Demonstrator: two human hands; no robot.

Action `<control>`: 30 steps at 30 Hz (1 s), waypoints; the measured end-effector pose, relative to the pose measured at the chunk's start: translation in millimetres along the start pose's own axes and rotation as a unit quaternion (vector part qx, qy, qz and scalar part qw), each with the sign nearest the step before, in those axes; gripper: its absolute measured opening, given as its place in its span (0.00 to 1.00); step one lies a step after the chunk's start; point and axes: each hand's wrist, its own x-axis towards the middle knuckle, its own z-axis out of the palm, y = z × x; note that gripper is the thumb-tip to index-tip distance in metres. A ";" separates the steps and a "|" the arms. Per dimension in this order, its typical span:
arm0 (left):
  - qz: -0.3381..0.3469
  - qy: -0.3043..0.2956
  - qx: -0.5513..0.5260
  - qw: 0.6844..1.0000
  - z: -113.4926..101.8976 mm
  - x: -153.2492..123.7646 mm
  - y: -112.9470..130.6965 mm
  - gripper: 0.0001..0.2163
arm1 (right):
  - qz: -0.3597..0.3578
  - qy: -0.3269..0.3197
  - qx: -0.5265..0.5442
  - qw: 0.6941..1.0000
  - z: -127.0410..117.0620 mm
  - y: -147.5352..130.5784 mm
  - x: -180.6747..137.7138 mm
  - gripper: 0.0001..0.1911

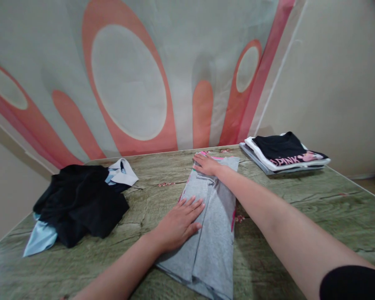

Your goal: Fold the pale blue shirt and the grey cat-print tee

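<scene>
A grey shirt (pixel 217 233) lies folded into a long strip on the table, its length running away from me. Pink shows along its edges and at its far end. My left hand (pixel 181 223) rests flat on the strip's left side, fingers spread. Farther off, my right hand (pixel 207 163) lies on the far end of the cloth, palm down with the fingers stretched out. Neither hand grips the fabric. Some wrinkles gather just below my right hand.
A loose heap of black clothing (pixel 81 200) with a white collar (pixel 125 173) and light blue cloth (pixel 41 238) sits at left. Back right stands a stack of folded shirts (pixel 287 154), a black printed one on top. The wood-patterned table (pixel 143 250) meets a patterned hanging (pixel 181 62) behind.
</scene>
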 end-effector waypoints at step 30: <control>-0.080 0.074 0.072 0.991 6.7 137.6 -95.7 0.27 | 0.137 0.005 -0.006 0.991 -21.9 -3.9 -117.0 0.28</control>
